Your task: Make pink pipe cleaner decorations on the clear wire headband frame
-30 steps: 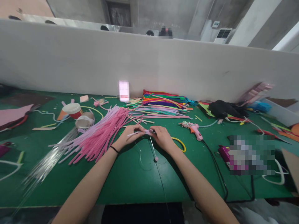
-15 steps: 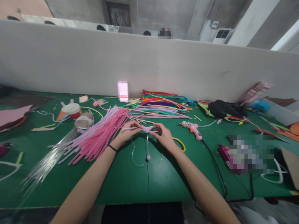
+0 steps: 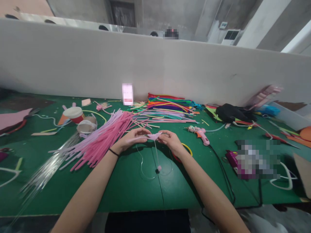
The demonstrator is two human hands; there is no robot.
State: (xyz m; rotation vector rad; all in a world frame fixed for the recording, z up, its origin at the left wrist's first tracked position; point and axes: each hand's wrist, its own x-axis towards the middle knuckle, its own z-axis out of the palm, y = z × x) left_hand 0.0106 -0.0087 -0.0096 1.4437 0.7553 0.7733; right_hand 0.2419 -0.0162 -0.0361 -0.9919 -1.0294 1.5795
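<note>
My left hand (image 3: 133, 139) and my right hand (image 3: 171, 141) meet over the green table (image 3: 126, 187), both pinching a small pale pink pipe-cleaner piece (image 3: 154, 136) held between them. A thin wire stem (image 3: 157, 154) hangs down from it to a small pink bead (image 3: 159, 168) near the table. Clear thread loops (image 3: 145, 168) lie around the bead. A fan of pink and lilac pipe cleaners (image 3: 104, 139) lies just left of my left hand.
A heap of mixed-colour pipe cleaners (image 3: 167, 108) lies behind my hands. A pink glue gun (image 3: 200, 133) and its black cable (image 3: 223, 181) lie to the right, with a yellow ring (image 3: 187, 149). Paper cups (image 3: 77, 118) and clear rods (image 3: 46, 171) are on the left. A white partition (image 3: 155, 68) backs the table.
My hands have drawn closer together on the pink piece. The hanging stem with its bead has swung slightly from side to side.
</note>
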